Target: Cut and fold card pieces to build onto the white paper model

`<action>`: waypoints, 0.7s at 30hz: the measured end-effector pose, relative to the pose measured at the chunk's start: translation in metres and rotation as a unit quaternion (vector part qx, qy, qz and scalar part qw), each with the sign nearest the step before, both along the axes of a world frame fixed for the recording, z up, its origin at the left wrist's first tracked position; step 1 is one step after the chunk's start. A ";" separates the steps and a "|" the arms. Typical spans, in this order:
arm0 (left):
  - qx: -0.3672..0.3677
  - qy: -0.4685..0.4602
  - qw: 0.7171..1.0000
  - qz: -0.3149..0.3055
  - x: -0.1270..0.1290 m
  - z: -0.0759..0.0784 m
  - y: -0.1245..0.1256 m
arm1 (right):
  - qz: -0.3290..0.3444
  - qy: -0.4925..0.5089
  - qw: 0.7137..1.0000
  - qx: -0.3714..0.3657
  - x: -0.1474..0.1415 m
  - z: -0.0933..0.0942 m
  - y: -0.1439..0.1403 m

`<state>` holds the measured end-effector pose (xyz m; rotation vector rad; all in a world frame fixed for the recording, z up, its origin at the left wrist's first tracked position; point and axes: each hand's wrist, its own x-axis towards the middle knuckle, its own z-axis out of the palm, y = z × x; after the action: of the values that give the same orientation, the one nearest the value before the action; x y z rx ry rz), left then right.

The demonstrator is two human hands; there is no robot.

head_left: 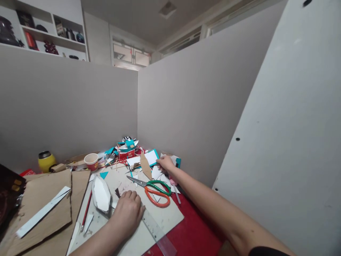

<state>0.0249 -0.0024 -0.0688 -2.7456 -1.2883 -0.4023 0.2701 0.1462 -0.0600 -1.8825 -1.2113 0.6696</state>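
My left hand [129,209] rests on the pale work board [170,217] with its fingers curled under. A clear ruler [157,231] runs out from beneath it; what the fingers hold, if anything, is hidden. Just left of that hand lies a white folded paper boat shape [101,193]. Farther out, my right hand [165,163] pinches the edge of a white card with a teal border [149,158]. A pointed brown cardboard piece [145,166] lies across this card. Between my hands are scissors [149,186], blades open, with one green and one orange handle.
Cardboard sheets [50,209] with a white strip [44,211] lie at left. A red pencil [86,211], paper cup [91,161] and yellow jar [46,161] stand or lie nearby. Paper scraps [128,144] pile up in the corner against the grey partitions [186,99].
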 end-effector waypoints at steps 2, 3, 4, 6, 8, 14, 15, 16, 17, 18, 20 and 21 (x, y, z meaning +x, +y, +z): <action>-0.003 0.000 1.000 -0.001 0.000 0.000 0.000 | 0.007 0.021 1.000 -0.007 -0.006 -0.005 0.003; -0.004 0.000 1.000 -0.001 0.000 0.000 0.000 | 0.009 0.030 0.999 -0.009 -0.010 -0.006 0.004; -0.005 -0.001 1.000 -0.002 -0.001 0.000 0.000 | 0.008 0.035 0.999 -0.002 -0.012 -0.006 0.005; -0.005 -0.002 1.000 -0.003 -0.001 0.001 0.000 | 0.005 0.038 0.999 0.026 -0.014 -0.002 0.005; -0.006 -0.004 1.000 -0.004 -0.002 0.002 0.000 | 0.004 0.031 0.997 0.065 -0.010 0.005 0.003; -0.024 -0.028 0.999 -0.011 -0.004 0.000 0.001 | 0.007 0.010 0.991 0.136 0.020 0.022 -0.006; -0.027 -0.038 0.999 -0.013 -0.004 -0.001 0.002 | 0.007 0.015 0.990 0.137 0.024 0.023 -0.008; -0.030 -0.051 0.998 -0.016 -0.005 -0.003 0.004 | 0.006 0.021 0.990 0.139 0.027 0.024 -0.010; -0.033 -0.068 0.997 -0.018 -0.006 -0.005 0.005 | 0.006 0.029 0.989 0.144 0.029 0.025 -0.013; -0.036 -0.091 0.995 -0.020 -0.007 -0.008 0.008 | 0.005 0.039 0.988 0.153 0.030 0.027 -0.017; -0.047 -0.143 0.988 -0.024 -0.009 -0.012 0.012 | 0.004 0.058 0.982 0.181 0.030 0.032 -0.029; -0.054 -0.172 0.983 -0.028 -0.010 -0.013 0.014 | 0.004 0.069 0.977 0.200 0.028 0.035 -0.037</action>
<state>0.0151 0.0113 -0.0821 -2.9002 -1.3383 -0.8707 0.2981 0.1091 -0.0253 -1.4750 -1.1655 0.5061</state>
